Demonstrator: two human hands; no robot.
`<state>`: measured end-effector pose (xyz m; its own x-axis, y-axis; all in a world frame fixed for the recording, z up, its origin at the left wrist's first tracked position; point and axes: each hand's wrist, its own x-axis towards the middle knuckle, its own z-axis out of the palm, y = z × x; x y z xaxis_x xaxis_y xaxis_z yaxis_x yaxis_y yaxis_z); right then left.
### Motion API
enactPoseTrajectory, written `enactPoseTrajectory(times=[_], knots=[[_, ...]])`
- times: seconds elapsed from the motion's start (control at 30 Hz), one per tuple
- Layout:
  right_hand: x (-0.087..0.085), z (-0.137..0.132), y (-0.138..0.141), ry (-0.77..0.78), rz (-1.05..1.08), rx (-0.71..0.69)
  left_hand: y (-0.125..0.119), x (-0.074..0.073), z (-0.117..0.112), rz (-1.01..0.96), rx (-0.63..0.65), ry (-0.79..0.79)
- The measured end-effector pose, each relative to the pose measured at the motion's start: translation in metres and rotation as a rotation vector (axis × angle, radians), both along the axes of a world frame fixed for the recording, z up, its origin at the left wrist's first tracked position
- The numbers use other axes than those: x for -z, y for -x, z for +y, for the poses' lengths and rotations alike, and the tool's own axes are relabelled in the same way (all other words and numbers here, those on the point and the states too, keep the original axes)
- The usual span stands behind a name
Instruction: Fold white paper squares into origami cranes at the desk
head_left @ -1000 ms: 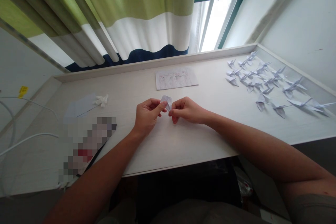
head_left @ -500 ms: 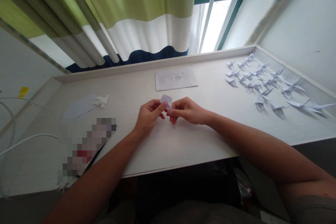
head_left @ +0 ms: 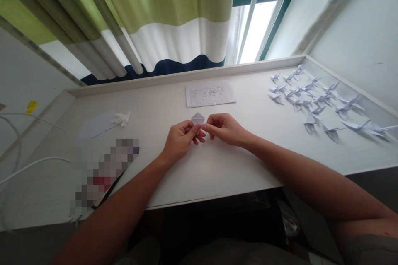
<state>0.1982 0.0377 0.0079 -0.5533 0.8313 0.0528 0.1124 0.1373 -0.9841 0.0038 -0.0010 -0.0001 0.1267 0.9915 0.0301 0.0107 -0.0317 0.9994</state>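
Observation:
A small white folded paper (head_left: 198, 118) with a pointed top and crease lines is held up just over the desk. My left hand (head_left: 180, 137) pinches it from the left, thumb in front and fingers behind. From the right, my right hand (head_left: 226, 129) has its thumb and curled forefinger at the paper's lower right edge, close to my left thumb. The lower part of the paper is hidden by the thumbs. Several finished white paper cranes (head_left: 311, 93) stand together on the right side of the desk.
A printed sheet or pad (head_left: 211, 94) lies beyond my hands on the white desk (head_left: 186, 182). To the left are loose white paper (head_left: 97, 126), a crumpled tissue (head_left: 122, 119), a blurred-out flat object (head_left: 107, 176) and white cables (head_left: 37, 165). Raised boards edge the desk's back and sides.
The folded paper has turned a little, its point now facing upward. My right hand has shifted slightly, its thumb now at the paper's lower edge near my left thumb.

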Motion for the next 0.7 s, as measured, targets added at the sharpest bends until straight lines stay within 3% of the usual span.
enactPoseTrajectory(times=[0.1, 0.23, 0.37, 0.7], knots=[[0.004, 0.003, 0.001, 0.037, 0.097, -0.038, 0.000, 0.000, -0.001, 0.002, 0.038, -0.006], [0.006, 0.007, 0.000, 0.027, 0.106, 0.034, -0.001, -0.001, -0.002, 0.033, 0.071, -0.028], [0.006, 0.010, -0.001, 0.023, 0.129, 0.016, -0.002, 0.000, -0.003, 0.013, 0.100, -0.029], [0.010, 0.013, -0.003, 0.028, 0.170, -0.025, 0.003, 0.002, -0.001, 0.055, 0.119, 0.081]])
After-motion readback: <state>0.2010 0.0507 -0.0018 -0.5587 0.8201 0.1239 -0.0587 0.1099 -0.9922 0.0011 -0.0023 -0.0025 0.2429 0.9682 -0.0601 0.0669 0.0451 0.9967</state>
